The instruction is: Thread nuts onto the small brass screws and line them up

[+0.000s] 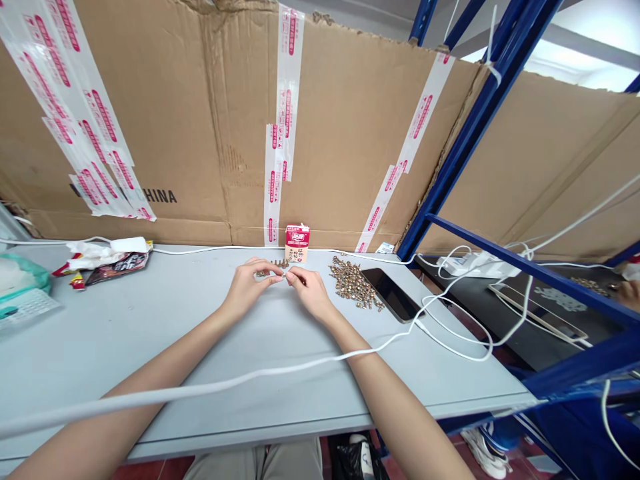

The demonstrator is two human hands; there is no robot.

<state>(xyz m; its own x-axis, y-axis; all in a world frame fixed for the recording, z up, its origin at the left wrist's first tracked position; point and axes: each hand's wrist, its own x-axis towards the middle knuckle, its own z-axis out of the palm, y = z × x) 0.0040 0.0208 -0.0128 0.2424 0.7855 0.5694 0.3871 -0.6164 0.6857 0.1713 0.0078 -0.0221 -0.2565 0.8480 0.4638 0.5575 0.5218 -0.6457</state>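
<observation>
My left hand [255,283] and my right hand [309,288] meet above the grey table, fingertips pinched together. Between them is a small shiny metal piece [285,274], too small to make out its kind. Just behind my left fingers lie several small brass-coloured metal parts [280,263], partly hidden by the hand. A red and cream drink carton [297,244] stands upright right behind my fingertips. To the right of my right hand spreads a loose pile of small brass-coloured metal parts [354,283].
A phone [393,293] lies beside the pile. A white cable [260,371] crosses above my forearms. Snack wrappers [117,267] and a teal bag [25,277] are at left. Cardboard [330,147] walls the back; a blue metal frame [470,127] and power strip [480,264] are right.
</observation>
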